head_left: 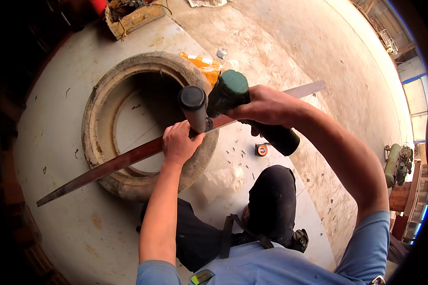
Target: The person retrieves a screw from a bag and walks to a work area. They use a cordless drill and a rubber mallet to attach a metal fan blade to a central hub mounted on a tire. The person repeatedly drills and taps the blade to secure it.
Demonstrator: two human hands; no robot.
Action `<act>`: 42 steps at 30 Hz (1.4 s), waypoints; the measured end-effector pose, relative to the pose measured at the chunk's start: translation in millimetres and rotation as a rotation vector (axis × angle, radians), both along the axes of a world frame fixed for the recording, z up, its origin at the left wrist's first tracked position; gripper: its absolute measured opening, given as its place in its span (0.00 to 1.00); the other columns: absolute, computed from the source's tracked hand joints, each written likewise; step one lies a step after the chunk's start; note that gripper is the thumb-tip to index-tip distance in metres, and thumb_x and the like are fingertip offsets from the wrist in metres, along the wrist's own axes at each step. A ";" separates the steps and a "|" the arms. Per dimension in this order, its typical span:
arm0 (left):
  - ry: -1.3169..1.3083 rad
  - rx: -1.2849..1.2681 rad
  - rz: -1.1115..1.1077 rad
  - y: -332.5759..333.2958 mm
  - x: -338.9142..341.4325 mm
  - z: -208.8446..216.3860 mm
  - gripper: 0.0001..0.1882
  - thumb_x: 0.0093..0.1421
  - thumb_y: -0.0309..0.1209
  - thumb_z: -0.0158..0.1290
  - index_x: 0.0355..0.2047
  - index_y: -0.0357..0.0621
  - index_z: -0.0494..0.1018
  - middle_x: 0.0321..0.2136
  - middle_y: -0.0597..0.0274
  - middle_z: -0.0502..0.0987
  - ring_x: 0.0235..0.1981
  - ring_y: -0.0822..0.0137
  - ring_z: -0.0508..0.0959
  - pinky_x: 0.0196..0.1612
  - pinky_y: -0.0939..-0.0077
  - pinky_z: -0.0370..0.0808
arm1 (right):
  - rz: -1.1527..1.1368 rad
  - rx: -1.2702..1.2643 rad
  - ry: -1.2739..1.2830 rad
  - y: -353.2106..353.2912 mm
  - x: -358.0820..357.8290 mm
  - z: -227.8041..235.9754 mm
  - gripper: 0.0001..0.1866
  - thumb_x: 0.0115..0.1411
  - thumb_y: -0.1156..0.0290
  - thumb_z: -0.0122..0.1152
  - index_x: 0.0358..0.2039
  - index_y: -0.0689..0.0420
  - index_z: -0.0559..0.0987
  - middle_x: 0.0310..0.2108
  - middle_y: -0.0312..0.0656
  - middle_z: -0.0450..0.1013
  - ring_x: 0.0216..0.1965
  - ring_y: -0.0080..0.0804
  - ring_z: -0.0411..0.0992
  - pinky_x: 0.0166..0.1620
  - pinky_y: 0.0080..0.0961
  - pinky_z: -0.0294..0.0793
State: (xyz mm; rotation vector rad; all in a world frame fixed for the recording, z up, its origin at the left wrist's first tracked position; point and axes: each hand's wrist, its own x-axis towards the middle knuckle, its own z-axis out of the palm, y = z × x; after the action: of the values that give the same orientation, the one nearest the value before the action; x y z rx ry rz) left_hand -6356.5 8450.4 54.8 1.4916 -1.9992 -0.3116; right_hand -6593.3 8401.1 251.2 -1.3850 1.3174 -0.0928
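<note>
My right hand point(266, 105) is wrapped round a green and black cordless drill point(230, 90). Beside the drill, a grey cylinder with a black cap point(193, 100) stands over a long reddish-brown metal bar point(133, 154); whether the two are joined is hard to see. My left hand point(178, 142) is closed over the bar, its thumb side close to the cylinder's foot. Under the bar lies a large worn tyre point(100, 109), on its side on the floor. The bar reaches past the tyre on both sides. My hands hide part of the bar and the drill's tip.
A round orange and black tape measure point(261, 150) lies near my knee, with several small metal pieces point(242, 154) beside it. Crumpled clear plastic point(221, 183) is by the tyre, an orange packet point(204, 65) behind it. A battered yellowish box point(133, 19) stands far left, a green machine point(397, 164) far right.
</note>
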 end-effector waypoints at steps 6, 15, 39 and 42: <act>-0.018 -0.026 -0.005 -0.6 -0.2 1.4 0.16 0.44 0.36 0.68 0.30 0.48 0.74 0.33 0.66 0.80 0.39 0.61 0.79 0.44 0.64 0.72 | 0.054 0.000 0.005 -4.7 2.0 -5.0 0.20 0.56 0.57 0.64 0.37 0.65 0.80 0.23 0.40 0.73 0.21 0.28 0.74 0.25 0.27 0.77; -0.026 -0.032 -0.010 -0.9 0.5 0.7 0.15 0.44 0.37 0.67 0.30 0.49 0.74 0.32 0.65 0.80 0.39 0.61 0.79 0.43 0.63 0.72 | 0.105 -0.006 0.049 -6.2 8.4 4.3 0.20 0.56 0.58 0.64 0.37 0.64 0.80 0.25 0.41 0.75 0.21 0.28 0.74 0.25 0.26 0.76; -0.031 -0.020 -0.038 -2.2 1.2 3.6 0.12 0.47 0.37 0.66 0.28 0.49 0.75 0.27 0.65 0.78 0.34 0.59 0.78 0.41 0.61 0.71 | 0.147 0.107 0.192 -32.3 26.3 4.8 0.14 0.56 0.63 0.61 0.34 0.62 0.78 0.22 0.38 0.69 0.18 0.27 0.71 0.23 0.28 0.74; 0.003 -0.040 -0.040 -3.6 -2.4 4.2 0.12 0.47 0.37 0.66 0.28 0.49 0.75 0.26 0.64 0.78 0.34 0.58 0.78 0.40 0.61 0.72 | 0.134 0.126 0.192 -31.6 25.7 1.8 0.15 0.56 0.63 0.61 0.35 0.63 0.77 0.23 0.40 0.70 0.19 0.28 0.72 0.24 0.29 0.75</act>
State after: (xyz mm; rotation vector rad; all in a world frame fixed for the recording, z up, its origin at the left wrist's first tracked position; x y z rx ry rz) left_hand -6358.8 8446.8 59.0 1.4268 -2.0235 -0.2889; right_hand -6567.6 8369.4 253.0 -1.3966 1.3591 0.2153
